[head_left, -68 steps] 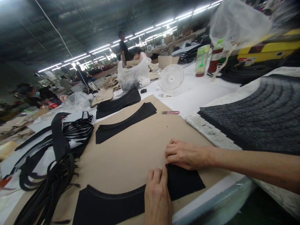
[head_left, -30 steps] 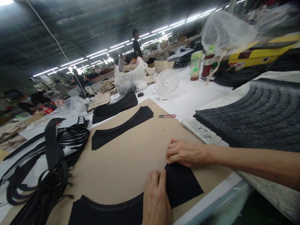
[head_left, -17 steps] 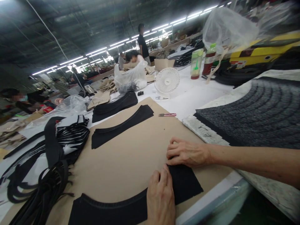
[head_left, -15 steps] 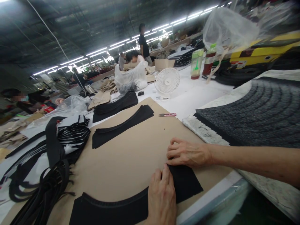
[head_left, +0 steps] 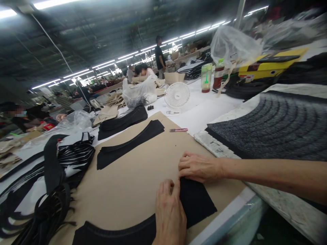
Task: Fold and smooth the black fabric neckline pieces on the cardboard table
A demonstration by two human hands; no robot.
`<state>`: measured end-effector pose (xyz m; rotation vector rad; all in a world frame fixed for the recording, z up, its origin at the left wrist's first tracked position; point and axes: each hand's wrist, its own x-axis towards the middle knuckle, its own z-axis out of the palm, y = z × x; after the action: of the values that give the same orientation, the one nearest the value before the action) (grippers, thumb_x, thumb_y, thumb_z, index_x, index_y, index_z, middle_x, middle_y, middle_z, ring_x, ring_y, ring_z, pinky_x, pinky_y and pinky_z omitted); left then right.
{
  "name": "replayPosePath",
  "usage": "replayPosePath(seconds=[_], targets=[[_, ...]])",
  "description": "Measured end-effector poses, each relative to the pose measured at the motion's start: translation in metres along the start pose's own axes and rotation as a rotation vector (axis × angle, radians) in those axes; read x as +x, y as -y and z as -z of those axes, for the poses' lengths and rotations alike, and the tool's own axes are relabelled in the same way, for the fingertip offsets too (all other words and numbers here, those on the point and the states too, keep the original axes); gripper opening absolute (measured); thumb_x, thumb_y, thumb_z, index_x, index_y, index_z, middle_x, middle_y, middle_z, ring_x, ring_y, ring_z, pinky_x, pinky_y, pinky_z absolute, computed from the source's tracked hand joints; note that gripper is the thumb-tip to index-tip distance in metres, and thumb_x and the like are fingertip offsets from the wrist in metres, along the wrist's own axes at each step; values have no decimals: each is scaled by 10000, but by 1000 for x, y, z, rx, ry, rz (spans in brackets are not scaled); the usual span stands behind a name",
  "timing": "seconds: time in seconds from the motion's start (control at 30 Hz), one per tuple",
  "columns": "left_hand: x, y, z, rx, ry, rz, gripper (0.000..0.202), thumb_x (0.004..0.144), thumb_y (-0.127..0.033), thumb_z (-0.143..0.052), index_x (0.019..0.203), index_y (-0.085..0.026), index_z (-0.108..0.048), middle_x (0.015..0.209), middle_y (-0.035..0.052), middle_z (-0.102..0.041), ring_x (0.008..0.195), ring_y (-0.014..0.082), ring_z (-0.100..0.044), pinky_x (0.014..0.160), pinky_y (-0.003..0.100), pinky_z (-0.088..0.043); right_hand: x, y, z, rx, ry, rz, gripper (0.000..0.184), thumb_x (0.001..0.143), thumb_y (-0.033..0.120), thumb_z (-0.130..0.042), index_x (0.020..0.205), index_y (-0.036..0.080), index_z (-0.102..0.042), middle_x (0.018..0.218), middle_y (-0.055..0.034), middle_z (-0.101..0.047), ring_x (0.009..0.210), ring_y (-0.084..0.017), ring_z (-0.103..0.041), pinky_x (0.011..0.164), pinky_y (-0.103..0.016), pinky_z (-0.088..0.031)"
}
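Note:
A black curved fabric piece (head_left: 196, 199) lies on a tan board (head_left: 133, 183) in front of me. My left hand (head_left: 170, 211) rests across its middle, fingers bent and pressed at the upper curved edge. Close beside it, my right hand (head_left: 198, 166) has its fingers curled down on the same edge, near the right end. Both hands look closed on that edge; the fingertips are mostly hidden. Farther up the board lies a second black curved piece (head_left: 130, 143). Pink-handled thread snips (head_left: 178, 130) lie near the board's far right corner.
Black straps and strips (head_left: 55, 183) are heaped at the left. Stacked dark curved pieces (head_left: 276, 126) cover the right side. Beyond the board stand a white fan (head_left: 177, 95), a green-lidded cup (head_left: 206, 78) and a bottle (head_left: 218, 76). Other people are in the background.
The view has shifted slightly, so the scene sits a little lower and farther left. Both hands stay at the fabric's edge, with my left fingers slightly repositioned along it.

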<state>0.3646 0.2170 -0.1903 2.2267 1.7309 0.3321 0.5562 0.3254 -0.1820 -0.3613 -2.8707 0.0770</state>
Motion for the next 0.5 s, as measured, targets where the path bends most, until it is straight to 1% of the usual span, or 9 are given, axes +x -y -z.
replayPosePath(seconds=[0.07,0.17,0.27,0.37,0.43,0.5], targets=[[2,0,-2,4,26,-29,594,791,53,-331,1295,-177,-543,1095,83,-554,1011,218,-488,947,368,-383,0,-2,-1,-7,-4,22,163,910,151,-473,987,211,-604,873,-29,-622,840,-174,-538,804,-339,-317],[4,1,-7,21,49,-45,566,800,43,-344,1282,-170,-552,1071,81,-576,997,223,-493,936,375,-390,0,-4,-3,-19,-6,54,188,904,129,-447,974,202,-605,859,-36,-619,832,-174,-532,829,-345,-320],[4,3,-12,33,0,-69,540,815,36,-343,1264,-167,-563,1051,82,-584,975,221,-502,917,378,-411,-2,-7,-4,-31,-2,75,213,904,110,-422,981,188,-604,854,-44,-617,829,-179,-532,843,-351,-328],[4,4,-15,59,-66,-93,559,799,52,-345,1273,-158,-554,1038,82,-586,966,215,-512,917,367,-422,-4,-9,-5,-44,-3,82,232,915,110,-402,997,183,-607,851,-50,-610,827,-184,-533,837,-357,-344],[4,4,-16,77,-85,-98,569,798,54,-347,1286,-162,-544,1033,79,-586,958,211,-517,916,358,-426,-5,-10,-6,-56,0,92,235,924,118,-397,1005,179,-610,845,-55,-606,821,-188,-529,835,-363,-350],[6,4,-16,90,-80,-102,564,808,48,-347,1292,-168,-542,1024,76,-587,949,213,-519,904,358,-430,-6,-11,-6,-67,6,104,234,935,125,-393,1005,173,-611,843,-61,-605,817,-190,-525,839,-369,-351]])
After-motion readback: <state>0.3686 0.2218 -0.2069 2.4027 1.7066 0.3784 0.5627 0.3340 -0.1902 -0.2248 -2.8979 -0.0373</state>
